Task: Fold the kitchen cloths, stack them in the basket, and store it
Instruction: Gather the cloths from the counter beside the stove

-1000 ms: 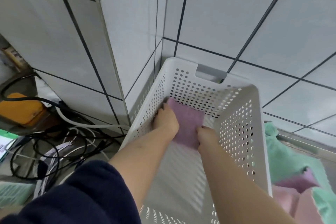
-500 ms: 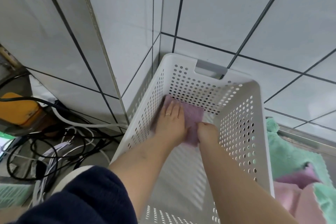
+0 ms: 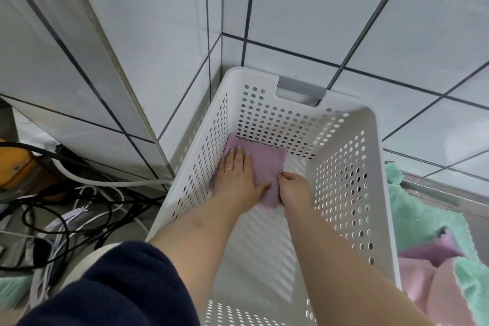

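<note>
Your left hand (image 3: 236, 177) lies flat, fingers straight, on the purple cloth (image 3: 260, 164) in the basket's (image 3: 352, 156) far-left corner. Right hand (image 3: 292, 188) grip pinches its near edge. Keep pressing flat; square that edge before letting go.

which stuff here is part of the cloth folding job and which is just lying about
Part of the job:
folded purple cloth
white basket
unfolded cloth pile
left hand
right hand

Just lying about:
tangled cables
orange device
</note>
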